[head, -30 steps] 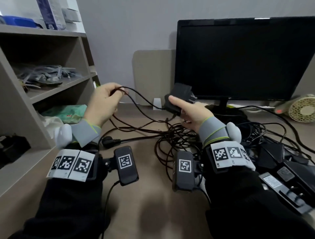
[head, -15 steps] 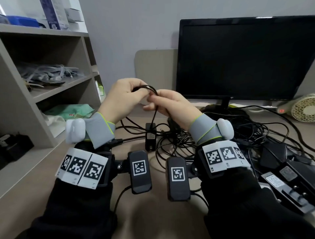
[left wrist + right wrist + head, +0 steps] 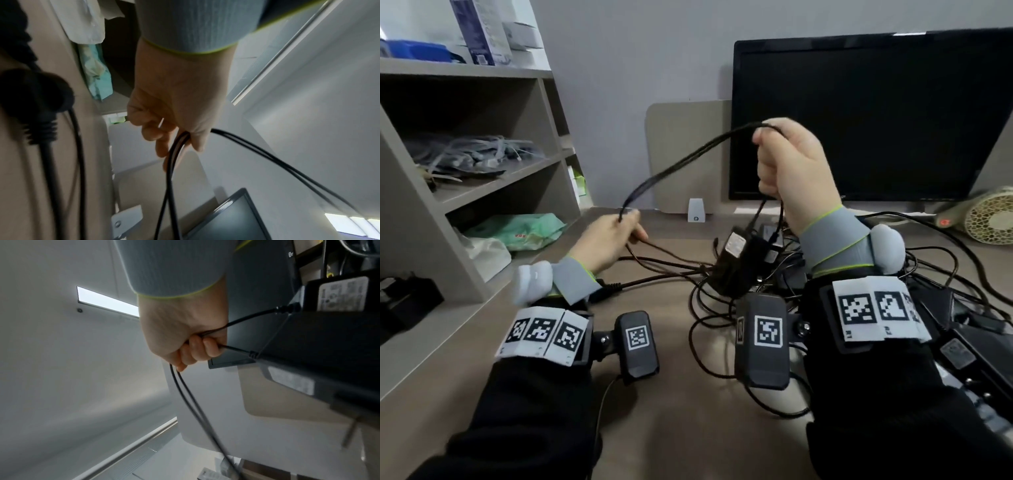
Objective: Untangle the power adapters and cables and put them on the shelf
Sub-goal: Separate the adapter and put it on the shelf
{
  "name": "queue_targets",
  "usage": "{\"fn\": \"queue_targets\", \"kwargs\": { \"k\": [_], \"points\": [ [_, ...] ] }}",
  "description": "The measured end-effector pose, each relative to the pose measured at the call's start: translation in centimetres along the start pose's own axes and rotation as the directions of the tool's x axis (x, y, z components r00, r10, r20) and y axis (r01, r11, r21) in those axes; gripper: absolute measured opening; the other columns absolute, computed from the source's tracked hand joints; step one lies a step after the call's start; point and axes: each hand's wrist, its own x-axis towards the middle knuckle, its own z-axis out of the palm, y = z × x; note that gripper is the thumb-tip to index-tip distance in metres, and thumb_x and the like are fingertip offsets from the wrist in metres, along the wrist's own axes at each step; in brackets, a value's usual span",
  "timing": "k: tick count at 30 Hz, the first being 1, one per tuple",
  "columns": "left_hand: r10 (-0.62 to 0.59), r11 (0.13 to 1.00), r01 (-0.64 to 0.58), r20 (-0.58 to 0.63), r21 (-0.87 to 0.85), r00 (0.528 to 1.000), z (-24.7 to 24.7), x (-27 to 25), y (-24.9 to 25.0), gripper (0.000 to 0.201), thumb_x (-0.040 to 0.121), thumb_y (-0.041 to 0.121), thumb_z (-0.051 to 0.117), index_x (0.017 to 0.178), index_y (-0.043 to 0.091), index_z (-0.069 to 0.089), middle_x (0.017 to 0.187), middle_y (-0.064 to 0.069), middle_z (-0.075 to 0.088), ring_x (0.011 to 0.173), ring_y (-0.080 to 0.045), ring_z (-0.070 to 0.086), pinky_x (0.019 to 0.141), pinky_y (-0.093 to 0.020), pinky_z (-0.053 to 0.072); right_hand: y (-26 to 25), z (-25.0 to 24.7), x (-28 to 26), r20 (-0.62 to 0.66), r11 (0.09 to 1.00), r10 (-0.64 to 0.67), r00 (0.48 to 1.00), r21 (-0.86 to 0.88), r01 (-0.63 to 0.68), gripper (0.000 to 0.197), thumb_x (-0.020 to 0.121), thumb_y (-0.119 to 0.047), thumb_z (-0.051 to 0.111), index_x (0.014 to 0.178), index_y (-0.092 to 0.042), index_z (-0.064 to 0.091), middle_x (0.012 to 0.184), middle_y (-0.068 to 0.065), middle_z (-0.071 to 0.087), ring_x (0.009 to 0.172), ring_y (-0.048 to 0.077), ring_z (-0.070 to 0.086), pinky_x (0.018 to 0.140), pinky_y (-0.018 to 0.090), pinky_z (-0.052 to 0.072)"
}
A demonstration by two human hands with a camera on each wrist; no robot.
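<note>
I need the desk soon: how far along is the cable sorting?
Early. No sorted black adapter shows on the shelf. In hand: the right hand and left hand hold a doubled black cable, its adapter dangling. Left: the tangle on the desk.

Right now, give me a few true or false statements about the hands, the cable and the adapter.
1. The right hand grips the cable. True.
2. The left hand is empty. False: it pinches the same cable, lower down.
3. The adapter lies on the shelf. False: it hangs under the right hand, over the tangle.
4. The monitor is dark. True.
</note>
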Motion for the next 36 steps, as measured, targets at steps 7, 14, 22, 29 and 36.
{"fn": "queue_targets", "kwargs": {
  "k": [7, 14, 22, 29, 36],
  "points": [
    [0.087, 0.929, -0.174, -0.267, -0.325, 0.960, -4.0, -1.1, 4.6, 0.052, 0.099, 0.042, 0.038, 0.055, 0.020, 0.053, 0.036, 0.008, 0.042, 0.038, -0.010, 0.038, 0.037, -0.012, 0.024, 1.9, 2.0, -1.0, 0.277, 0.910, 0.090, 0.957, -0.413, 0.034, 0.016, 0.092, -0.022, 0.060, 0.080, -0.012, 0.058, 0.055, -0.016, 0.043, 0.045, -0.006, 0.041, 0.047, 0.008, 0.032],
    [0.326, 0.898, -0.360, -0.167, -0.255, 0.931, -1.3, -2.6, 8.4, 0.034, 0.099, 0.027, 0.046, 0.067, 0.018, 0.055, 0.059, -0.001, 0.055, 0.045, -0.004, 0.050, 0.045, -0.018, 0.043, 3.3, 4.9, -1.8, 0.474, 0.794, 0.226, 0.851, -0.595, 0.121, 0.026, 0.086, -0.043, 0.063, 0.067, -0.025, 0.060, 0.047, -0.018, 0.050, 0.050, -0.003, 0.047, 0.058, 0.013, 0.036],
    [0.344, 0.913, -0.304, 0.115, -0.272, 0.932, 1.9, -2.7, 7.7, 0.058, 0.061, 0.049, 0.069, 0.109, 0.021, 0.055, 0.100, 0.003, 0.068, 0.094, -0.010, 0.066, 0.088, -0.032, 0.052, 2.0, 3.4, -1.1, 0.248, 0.953, 0.069, 0.966, -0.304, 0.010, 0.040, 0.102, -0.018, 0.039, 0.064, -0.014, 0.052, 0.041, -0.010, 0.041, 0.035, 0.001, 0.039, 0.042, 0.009, 0.031],
    [0.352, 0.912, -0.299, 0.162, -0.281, 0.922, 3.7, -3.0, 8.8, 0.018, 0.086, 0.024, 0.057, 0.080, 0.007, 0.060, 0.069, 0.005, 0.067, 0.079, -0.021, 0.066, 0.085, -0.039, 0.051, 1.1, 2.3, -0.7, 0.165, 0.967, 0.034, 0.986, -0.256, 0.009, 0.040, 0.103, -0.025, 0.035, 0.068, -0.017, 0.053, 0.054, -0.005, 0.048, 0.038, 0.001, 0.038, 0.044, 0.013, 0.031],
    [0.348, 0.887, -0.305, 0.068, -0.347, 0.935, 4.3, -3.6, 9.6, 0.040, 0.066, 0.045, 0.065, 0.079, 0.009, 0.056, 0.078, -0.019, 0.063, 0.074, -0.030, 0.059, 0.074, -0.048, 0.049, 0.6, 2.8, -1.1, 0.168, 0.978, 0.047, 0.985, -0.209, -0.011, 0.038, 0.102, -0.019, 0.036, 0.067, -0.015, 0.048, 0.035, -0.013, 0.038, 0.042, 0.007, 0.038, 0.047, 0.024, 0.033]
  ]
}}
